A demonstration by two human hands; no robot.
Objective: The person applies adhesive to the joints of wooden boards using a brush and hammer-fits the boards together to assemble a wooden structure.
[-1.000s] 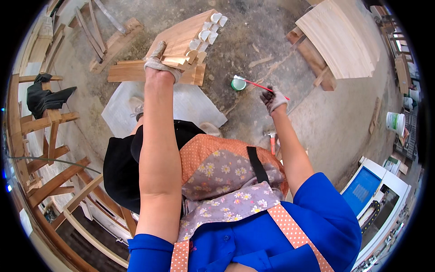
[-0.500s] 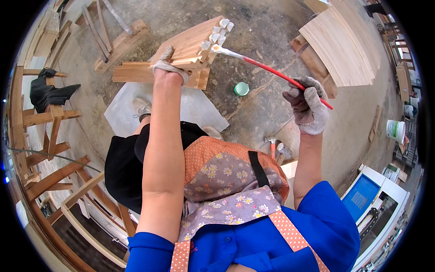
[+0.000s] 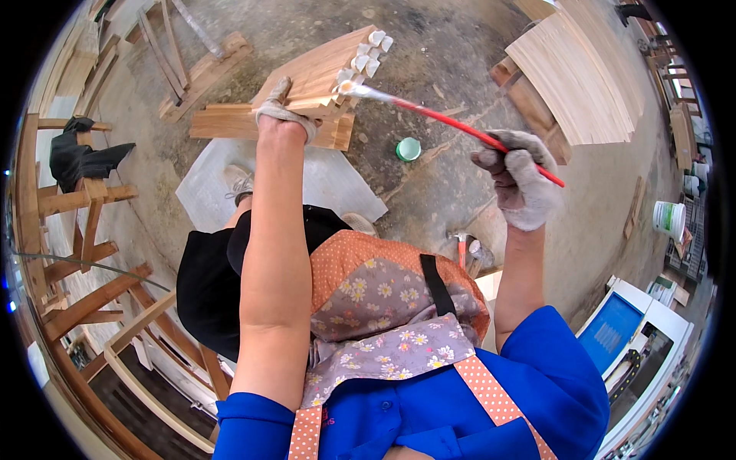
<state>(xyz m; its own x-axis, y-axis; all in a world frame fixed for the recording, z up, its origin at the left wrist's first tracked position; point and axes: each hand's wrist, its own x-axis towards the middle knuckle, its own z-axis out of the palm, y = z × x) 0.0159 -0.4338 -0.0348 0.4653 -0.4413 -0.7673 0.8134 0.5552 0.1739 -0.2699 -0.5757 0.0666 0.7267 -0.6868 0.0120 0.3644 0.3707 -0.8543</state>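
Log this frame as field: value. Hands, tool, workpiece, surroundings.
Left hand: gloved, gripping the near edge of a stack of boards
Right hand: gloved, gripping a red-handled brush
Brush tip: white-coated, at the stack's right-hand ends
Board ends: several white
Tub: green, on the floor right of the stack
Also on floor: hammer
Far right: white bucket

Brush tip (image 3: 362,90) blurred; left hand (image 3: 285,112) partly hidden, seemingly by boards (image 3: 322,65).
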